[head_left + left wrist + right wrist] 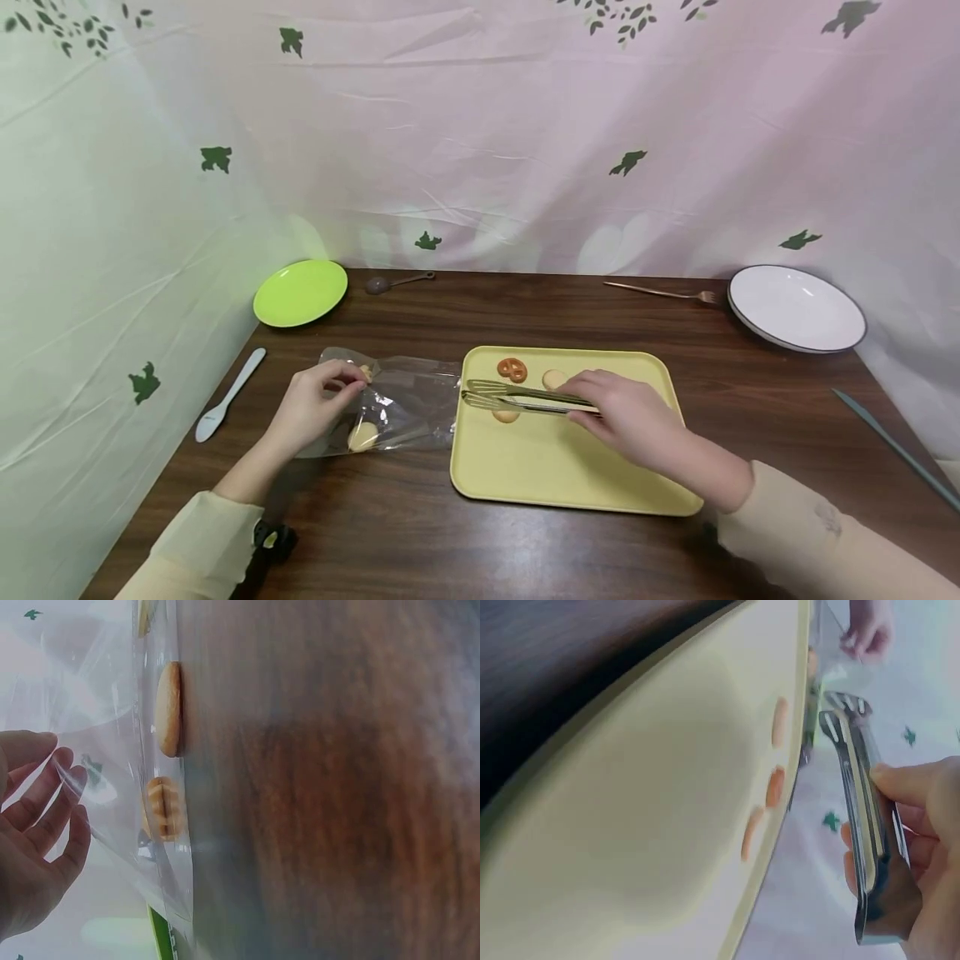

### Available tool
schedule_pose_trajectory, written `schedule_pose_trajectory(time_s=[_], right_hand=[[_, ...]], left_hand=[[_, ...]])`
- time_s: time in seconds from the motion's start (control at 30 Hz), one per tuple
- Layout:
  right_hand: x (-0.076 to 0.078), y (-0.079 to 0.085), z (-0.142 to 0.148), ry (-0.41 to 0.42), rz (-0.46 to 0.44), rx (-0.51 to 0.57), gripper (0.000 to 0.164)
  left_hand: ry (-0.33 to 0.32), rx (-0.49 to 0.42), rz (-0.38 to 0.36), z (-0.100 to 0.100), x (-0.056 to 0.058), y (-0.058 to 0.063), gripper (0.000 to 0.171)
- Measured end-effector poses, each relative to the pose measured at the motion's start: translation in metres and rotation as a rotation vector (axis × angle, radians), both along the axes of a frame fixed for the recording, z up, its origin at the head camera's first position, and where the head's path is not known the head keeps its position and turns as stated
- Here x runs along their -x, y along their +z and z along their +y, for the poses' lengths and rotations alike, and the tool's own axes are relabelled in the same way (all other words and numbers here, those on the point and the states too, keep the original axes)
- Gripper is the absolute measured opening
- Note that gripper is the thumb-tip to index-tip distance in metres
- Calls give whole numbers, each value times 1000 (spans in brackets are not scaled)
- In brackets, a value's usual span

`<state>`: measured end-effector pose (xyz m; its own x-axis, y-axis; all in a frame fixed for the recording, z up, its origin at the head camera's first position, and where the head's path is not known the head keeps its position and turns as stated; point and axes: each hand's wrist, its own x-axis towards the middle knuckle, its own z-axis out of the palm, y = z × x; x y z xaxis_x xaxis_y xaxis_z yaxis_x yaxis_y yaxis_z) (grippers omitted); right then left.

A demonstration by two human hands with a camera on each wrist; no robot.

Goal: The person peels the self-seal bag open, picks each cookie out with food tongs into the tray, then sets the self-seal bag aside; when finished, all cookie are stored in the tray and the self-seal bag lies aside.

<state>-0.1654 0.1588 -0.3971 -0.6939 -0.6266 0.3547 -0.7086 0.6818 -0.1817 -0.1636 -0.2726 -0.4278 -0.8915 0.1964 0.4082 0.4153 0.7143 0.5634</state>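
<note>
My left hand pinches the upper layer of a clear plastic bag and lifts it off the lower one. Inside the bag lie a round cookie and a striped biscuit, the latter partly behind my fingers in the head view. In my right hand are metal tongs, held over the yellow tray with their slotted tips towards the bag. Nothing shows between the tips. A pretzel and two round cookies, one a far cookie, one a near cookie, lie on the tray.
A green plate, a dark spoon, a copper fork and a white dish stand along the back. At left lies a pale spoon; at right, a blue-grey knife. Patterned cloth walls the table.
</note>
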Motion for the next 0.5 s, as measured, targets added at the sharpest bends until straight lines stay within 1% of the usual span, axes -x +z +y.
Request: schedule_pose_trajectory(time_s=[0.1, 0.3, 0.4, 0.5], right_hand=[[3, -3, -19, 26, 9, -24, 28], [16, -7, -52, 71, 20, -56, 26], [21, -9, -68, 102, -2, -64, 26], [25, -12, -84, 134, -47, -73, 27]], left_hand=[[3, -7, -10, 0, 0, 0, 6], [15, -13, -22, 0, 2, 2, 7], [17, -18, -19, 1, 2, 2, 7], [14, -15, -20, 1, 2, 1, 6]])
